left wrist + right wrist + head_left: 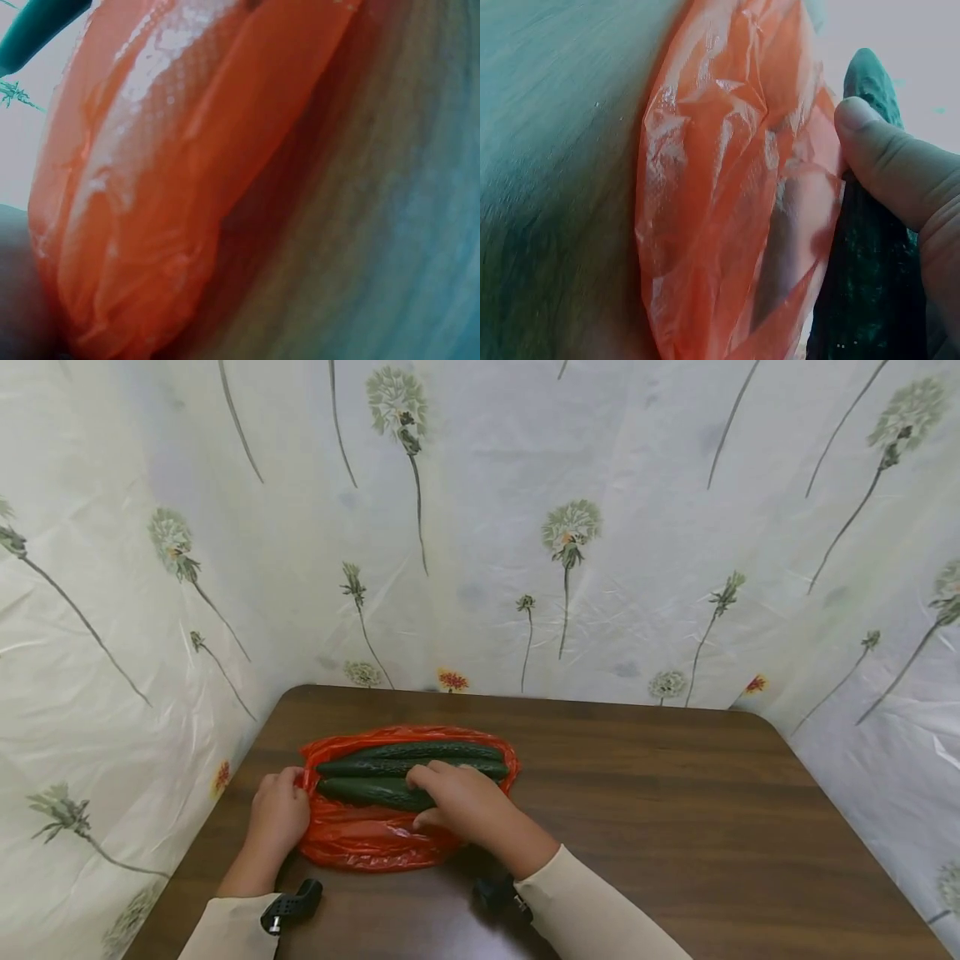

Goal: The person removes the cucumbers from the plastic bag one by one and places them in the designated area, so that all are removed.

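A thin red plastic bag lies opened out on the table, with three dark green cucumbers side by side on it: a front cucumber, a middle cucumber and a back cucumber. At the bag's left edge, my left hand pinches the plastic. My right hand reaches over the front cucumber's right part and grips it. In the right wrist view the thumb presses on that cucumber. Crumpled bag plastic fills much of the left wrist view; the left fingertips are hidden there.
The brown wooden table extends to the right of the bag. Behind it and along the sides hangs a pale sheet printed with dandelions. Each wrist wears a black strapped device, such as the left one.
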### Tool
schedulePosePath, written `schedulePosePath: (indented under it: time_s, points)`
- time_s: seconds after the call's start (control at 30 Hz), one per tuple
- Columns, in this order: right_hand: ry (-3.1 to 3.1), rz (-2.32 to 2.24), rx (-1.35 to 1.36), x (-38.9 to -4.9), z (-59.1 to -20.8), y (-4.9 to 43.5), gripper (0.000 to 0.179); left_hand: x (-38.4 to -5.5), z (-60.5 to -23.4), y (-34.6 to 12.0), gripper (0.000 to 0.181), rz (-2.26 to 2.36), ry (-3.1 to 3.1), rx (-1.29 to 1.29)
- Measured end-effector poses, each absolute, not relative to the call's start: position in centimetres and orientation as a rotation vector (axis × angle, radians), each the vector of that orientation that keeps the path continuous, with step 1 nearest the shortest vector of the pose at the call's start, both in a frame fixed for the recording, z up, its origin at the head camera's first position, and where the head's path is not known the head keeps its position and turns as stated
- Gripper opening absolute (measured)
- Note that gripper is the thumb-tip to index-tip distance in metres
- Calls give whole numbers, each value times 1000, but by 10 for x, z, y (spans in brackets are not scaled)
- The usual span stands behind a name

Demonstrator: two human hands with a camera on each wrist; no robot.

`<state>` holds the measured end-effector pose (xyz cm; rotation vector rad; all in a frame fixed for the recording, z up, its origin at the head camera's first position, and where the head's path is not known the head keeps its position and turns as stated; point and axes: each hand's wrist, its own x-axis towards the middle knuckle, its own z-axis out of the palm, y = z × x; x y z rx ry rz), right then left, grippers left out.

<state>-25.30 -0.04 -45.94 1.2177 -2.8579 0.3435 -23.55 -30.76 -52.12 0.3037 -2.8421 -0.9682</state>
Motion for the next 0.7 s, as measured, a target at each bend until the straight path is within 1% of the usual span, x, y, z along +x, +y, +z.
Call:
schedulePosePath:
  time_s: [0.7]
  points:
    - [-2789, 274, 1171, -254, -458, 26, 42, -235, -523, -308, 43, -937, -2818, 287]
